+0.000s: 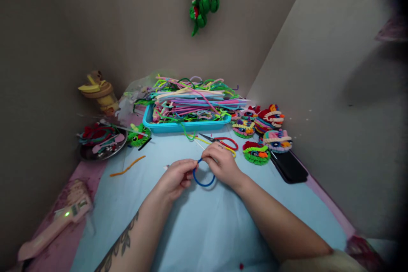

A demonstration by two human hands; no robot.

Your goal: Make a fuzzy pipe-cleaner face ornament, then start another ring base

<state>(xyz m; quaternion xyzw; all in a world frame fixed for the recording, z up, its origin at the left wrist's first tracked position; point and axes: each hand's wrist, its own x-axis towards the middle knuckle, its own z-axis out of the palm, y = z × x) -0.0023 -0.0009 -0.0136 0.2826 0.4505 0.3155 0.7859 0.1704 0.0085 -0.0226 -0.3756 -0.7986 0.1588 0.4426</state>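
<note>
A blue pipe cleaner (pixel 204 185) is bent into a ring above the light blue table cover. My left hand (pixel 177 177) pinches it at the ring's upper left. On the other side, my right hand (pixel 222 165) grips the same pipe cleaner near the top, where its ends meet in a short twist. Just beyond my right hand lie red-handled scissors (pixel 230 143), with a yellow handle (pixel 232 151) partly hidden by the hand. The fingertips of both hands are close together but apart.
A blue tray (pixel 188 126) heaped with colourful pipe cleaners (pixel 197 104) stands at the back. Several finished fuzzy birds (pixel 256 153) and a black phone (pixel 288 166) are right. Left are a metal bowl (pixel 102 156), an orange pipe cleaner (pixel 127 166) and a pink glue gun (pixel 59 225).
</note>
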